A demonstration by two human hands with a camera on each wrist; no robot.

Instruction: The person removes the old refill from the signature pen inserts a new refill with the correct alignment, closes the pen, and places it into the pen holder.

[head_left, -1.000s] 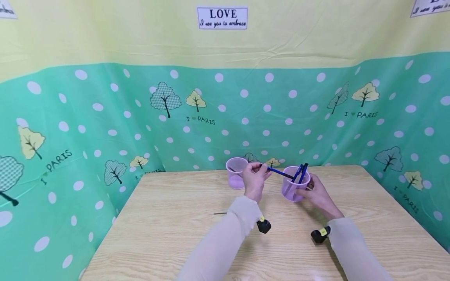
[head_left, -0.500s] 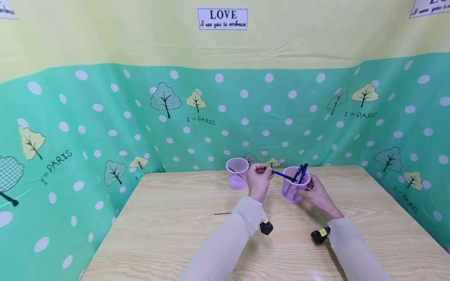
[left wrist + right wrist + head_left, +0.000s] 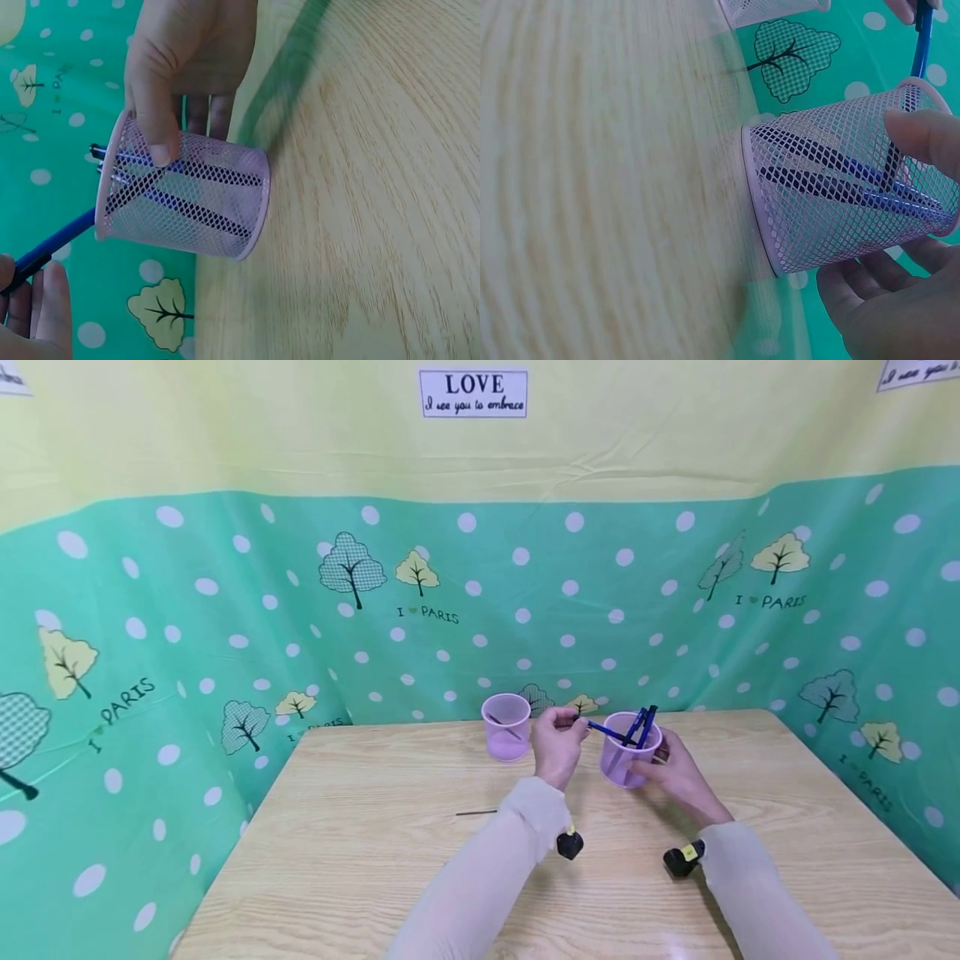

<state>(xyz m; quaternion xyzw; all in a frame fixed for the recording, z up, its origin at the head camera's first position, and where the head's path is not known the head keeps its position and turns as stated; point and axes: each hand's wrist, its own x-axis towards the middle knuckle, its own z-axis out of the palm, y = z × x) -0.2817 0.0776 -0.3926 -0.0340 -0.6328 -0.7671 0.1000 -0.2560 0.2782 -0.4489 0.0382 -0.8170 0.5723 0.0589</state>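
Observation:
In the head view my left hand (image 3: 558,747) pinches a blue pen (image 3: 606,730) by one end. The pen slants down to the right, its other end inside a purple mesh pen cup (image 3: 621,770). My right hand (image 3: 684,779) grips that cup around its right side, thumb on the near wall. Two more blue pens (image 3: 206,172) lean inside the cup, visible through the mesh in the left wrist view, with their tops above the rim. Between thumb and fingers of the left hand (image 3: 34,315) the pen (image 3: 56,244) enters over the rim.
A second purple mesh cup (image 3: 497,745) stands just left of the left hand, with a dark thin stick-like item (image 3: 495,721) inside. A thin dark stick (image 3: 474,813) lies on the wooden table (image 3: 360,860). A green polka-dot curtain (image 3: 420,652) hangs behind the table.
My left hand has moved to the right with the blue pen, whose lower end is now deeper in the cup. The right hand and its cup have stayed in place.

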